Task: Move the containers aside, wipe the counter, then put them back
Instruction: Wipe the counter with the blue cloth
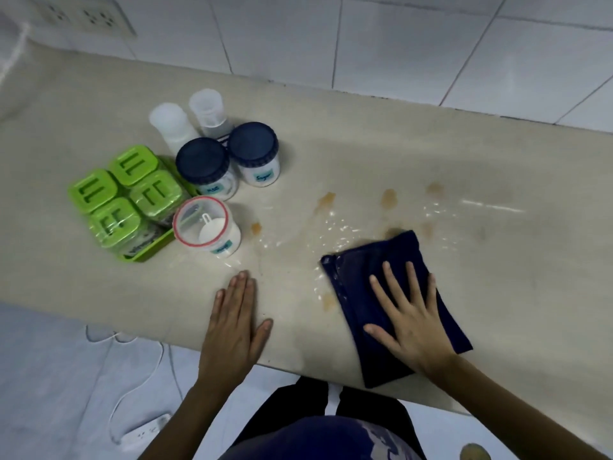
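Head view: the right hand (409, 322) lies flat, fingers spread wide, pressing on a dark blue cloth (391, 293) folded on the counter (497, 260) near its front edge; the cloth's near end hangs just past that edge; the left hand (234, 322) rests palm down on bare counter, fingers straight and close together, holding nothing, well apart from the cloth.

The containers stand grouped at the left: a green tray (156, 245) with four green-lidded boxes (127, 194); just right of it a tub (207, 225) with a red rim and a white scoop inside, touching the tray; behind the tub two jars with dark blue lids (202, 164), (253, 144), side by side, each with a small label; behind those two clear bottles (169, 124), (207, 109).

Between the containers and the cloth the counter is wet, with glints of water (335, 227) and several orange-brown stains (326, 199); one stain (328, 300) lies just left of the cloth.

Behind the counter a white tiled wall (398, 44) with sockets (79, 16) at top left; on the floor below, a white power strip (146, 433) with its cord.
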{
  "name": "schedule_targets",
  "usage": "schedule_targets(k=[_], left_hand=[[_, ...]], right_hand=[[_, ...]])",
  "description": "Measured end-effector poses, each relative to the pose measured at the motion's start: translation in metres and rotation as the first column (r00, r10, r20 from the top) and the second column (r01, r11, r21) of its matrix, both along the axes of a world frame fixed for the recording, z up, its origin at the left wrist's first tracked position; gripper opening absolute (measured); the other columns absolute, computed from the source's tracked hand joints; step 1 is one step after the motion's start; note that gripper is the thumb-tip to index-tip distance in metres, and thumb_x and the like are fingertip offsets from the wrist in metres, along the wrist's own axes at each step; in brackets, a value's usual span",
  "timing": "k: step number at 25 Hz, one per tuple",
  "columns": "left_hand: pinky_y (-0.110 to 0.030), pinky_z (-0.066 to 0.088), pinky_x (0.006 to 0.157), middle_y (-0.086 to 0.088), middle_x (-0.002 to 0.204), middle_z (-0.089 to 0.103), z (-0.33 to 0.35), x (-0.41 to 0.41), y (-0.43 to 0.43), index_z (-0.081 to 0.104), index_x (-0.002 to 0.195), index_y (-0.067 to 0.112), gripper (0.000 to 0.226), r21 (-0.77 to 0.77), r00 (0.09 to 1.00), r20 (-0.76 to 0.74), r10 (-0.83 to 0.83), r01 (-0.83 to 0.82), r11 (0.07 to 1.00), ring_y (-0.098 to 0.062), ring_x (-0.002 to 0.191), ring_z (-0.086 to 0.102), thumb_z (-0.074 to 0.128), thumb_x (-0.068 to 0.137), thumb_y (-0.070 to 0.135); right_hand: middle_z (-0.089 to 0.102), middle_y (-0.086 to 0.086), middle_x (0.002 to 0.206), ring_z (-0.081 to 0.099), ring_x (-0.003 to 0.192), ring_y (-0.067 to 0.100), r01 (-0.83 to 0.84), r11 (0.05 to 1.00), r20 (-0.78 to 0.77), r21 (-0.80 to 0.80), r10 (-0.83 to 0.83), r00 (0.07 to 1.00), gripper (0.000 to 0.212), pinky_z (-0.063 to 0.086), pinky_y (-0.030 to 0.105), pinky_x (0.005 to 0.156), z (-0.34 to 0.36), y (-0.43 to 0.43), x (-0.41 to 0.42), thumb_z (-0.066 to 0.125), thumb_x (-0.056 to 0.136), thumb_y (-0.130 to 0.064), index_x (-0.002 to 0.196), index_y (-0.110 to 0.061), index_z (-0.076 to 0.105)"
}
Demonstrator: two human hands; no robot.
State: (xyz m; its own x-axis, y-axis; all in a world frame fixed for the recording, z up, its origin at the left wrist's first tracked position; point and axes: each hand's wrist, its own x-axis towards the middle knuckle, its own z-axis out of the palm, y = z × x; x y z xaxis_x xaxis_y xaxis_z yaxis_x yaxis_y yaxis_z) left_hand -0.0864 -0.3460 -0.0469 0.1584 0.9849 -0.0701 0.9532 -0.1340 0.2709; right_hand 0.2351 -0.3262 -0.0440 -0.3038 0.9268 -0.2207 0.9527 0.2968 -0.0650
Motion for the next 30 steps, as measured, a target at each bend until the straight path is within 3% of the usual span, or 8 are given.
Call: schedule_targets(k=[4,7,12,18,24,27,30], left_hand=[[-0.045,0.015,0.119,-0.009,0.160,0.014,0.001,0.002,0.000,0.019,0.150,0.005,0.070,0.001,0.999,0.007,0.047,-0.047,0.999,-0.020,0.148,0.012,0.035,0.094,0.045],[-0.046,0.018,0.119,-0.010,0.160,0.015,-0.002,0.000,-0.001,0.020,0.150,0.004,0.072,0.005,0.999,0.016,0.050,-0.050,0.999,-0.021,0.148,0.013,0.037,0.094,0.047],[-0.044,0.019,0.118,-0.008,0.160,0.017,-0.001,-0.002,-0.002,0.022,0.149,0.005,0.075,0.028,0.992,0.092,0.088,-0.091,0.995,-0.020,0.148,0.013,0.039,0.093,0.052],[-0.039,0.014,0.120,-0.006,0.160,0.014,-0.002,-0.003,-0.001,0.018,0.150,0.005,0.078,0.039,0.954,0.219,0.206,-0.219,0.975,-0.020,0.148,0.012,0.038,0.092,0.054],[-0.037,0.014,0.120,-0.006,0.160,0.016,-0.001,-0.003,0.000,0.020,0.150,0.006,0.077,0.043,0.951,0.222,0.214,-0.229,0.972,-0.017,0.148,0.013,0.041,0.093,0.053],[-0.039,0.016,0.119,-0.007,0.159,0.019,-0.002,-0.002,0.000,0.024,0.149,0.005,0.076,0.049,0.955,0.213,0.208,-0.223,0.974,-0.018,0.148,0.014,0.041,0.093,0.053],[-0.040,0.019,0.118,-0.008,0.159,0.020,-0.002,-0.004,-0.001,0.025,0.148,0.005,0.076,0.040,0.951,0.224,0.215,-0.230,0.972,-0.019,0.148,0.014,0.042,0.092,0.054]], right_hand=[[0.002,0.007,0.161,0.001,0.146,0.040,0.006,0.999,0.002,0.050,-0.006,1.000,0.065,0.007,0.068,0.112,-0.007,0.012,-0.065,0.019,0.095,-0.061,0.152,-0.032,0.006],[0.011,0.006,0.161,0.012,0.147,0.034,-0.071,0.996,0.011,0.053,0.071,0.997,0.055,0.014,0.063,0.111,-0.009,0.015,-0.045,0.014,0.098,-0.052,0.151,-0.036,0.013],[0.016,0.007,0.160,0.010,0.147,0.033,-0.078,0.996,0.019,0.032,0.077,0.997,0.054,0.015,0.062,0.110,-0.006,0.017,-0.026,0.009,0.099,-0.051,0.151,-0.036,0.013],[0.017,0.004,0.160,0.014,0.145,0.039,-0.365,0.928,-0.022,0.074,0.368,0.930,0.058,0.017,0.065,0.107,-0.007,0.038,-0.125,0.026,0.096,-0.058,0.150,-0.040,0.013],[0.011,-0.002,0.161,0.007,0.148,0.023,-0.239,0.965,-0.038,0.106,0.244,0.969,0.055,0.013,0.055,0.115,-0.015,0.110,-0.111,0.014,0.097,-0.057,0.149,-0.041,0.016],[0.009,0.001,0.161,0.003,0.148,0.024,-0.076,0.994,-0.074,0.085,0.082,0.994,0.057,0.012,0.055,0.115,-0.012,0.113,-0.085,0.005,0.097,-0.056,0.150,-0.037,0.016],[0.011,0.006,0.161,0.004,0.148,0.031,-0.031,0.997,-0.074,0.071,0.037,0.997,0.059,0.011,0.057,0.114,-0.008,0.073,-0.104,0.009,0.098,-0.055,0.151,-0.032,0.018]])
